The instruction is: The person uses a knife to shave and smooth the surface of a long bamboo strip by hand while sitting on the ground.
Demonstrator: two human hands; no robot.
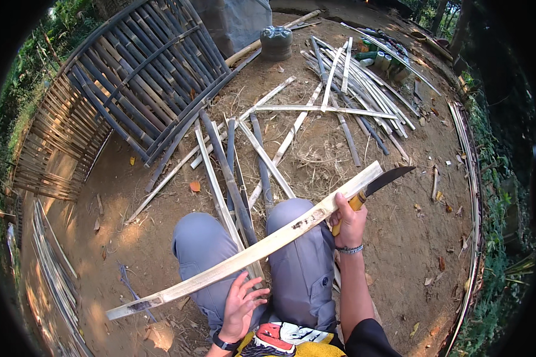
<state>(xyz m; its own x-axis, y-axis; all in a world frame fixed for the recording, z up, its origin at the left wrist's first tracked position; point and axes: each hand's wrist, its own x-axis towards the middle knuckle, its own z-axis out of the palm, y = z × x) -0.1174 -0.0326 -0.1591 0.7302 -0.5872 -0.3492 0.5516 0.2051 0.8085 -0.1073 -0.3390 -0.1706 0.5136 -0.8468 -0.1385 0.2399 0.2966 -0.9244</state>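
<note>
A long split bamboo strip (250, 254), pale inside with dark marks, slants across my knees from lower left to upper right. My right hand (352, 225) grips a knife (387, 179) by its yellow handle, the dark blade pointing up and to the right. The thumb of that hand presses on the strip near its upper end, so strip and knife are held together. Just below the strip's lower half, my left hand (241, 310) is open with fingers spread. Whether its fingertips touch the strip I cannot tell.
Several bamboo strips (226, 172) lie in front of my knees, with a larger pile (363, 89) beyond. A slatted bamboo panel (149, 71) leans at far left, near a woven one (63, 137). A plastic container (276, 43) stands behind. Long strips (54, 279) lie at left.
</note>
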